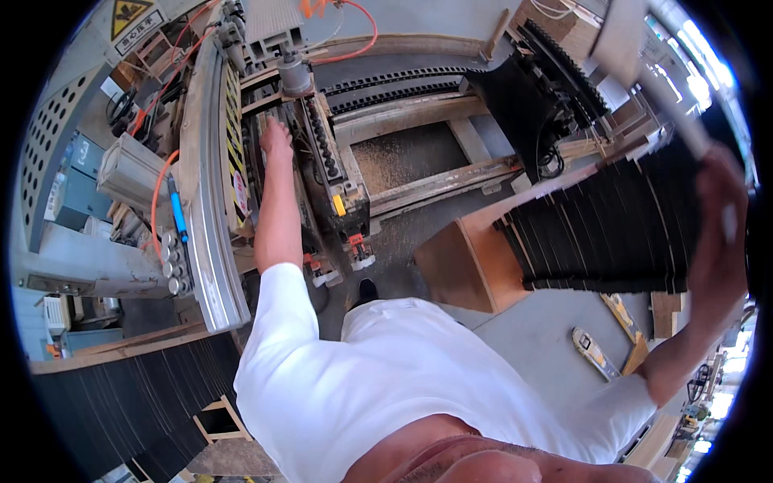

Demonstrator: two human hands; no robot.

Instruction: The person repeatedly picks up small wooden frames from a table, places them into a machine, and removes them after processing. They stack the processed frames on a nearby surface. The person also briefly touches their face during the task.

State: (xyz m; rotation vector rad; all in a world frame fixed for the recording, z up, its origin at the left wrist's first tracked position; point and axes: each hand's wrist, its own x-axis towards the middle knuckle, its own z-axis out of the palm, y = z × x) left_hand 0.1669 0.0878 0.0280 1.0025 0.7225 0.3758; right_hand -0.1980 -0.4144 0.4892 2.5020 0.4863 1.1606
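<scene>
My left hand (276,138) reaches forward into a long woodworking machine (318,161), just left of its row of black rollers. Its fingers look curled in; whatever they hold, if anything, is hidden. Raised high at the far right, my right hand (722,201) is closed round the thin end of a pale long-handled tool (664,92). Motion blurs this tool, and its wider end points up and away from me; its exact kind cannot be made out. A metal cylinder (295,74) stands on the machine just beyond my left hand.
A metal rail (211,241) with a striped warning strip runs left of my left arm. At right, black-edged boards (600,225) lie in a long stack beside a wooden block (475,266). More dark boards (145,394) stand lower left. A pallet jack (594,352) sits on the floor.
</scene>
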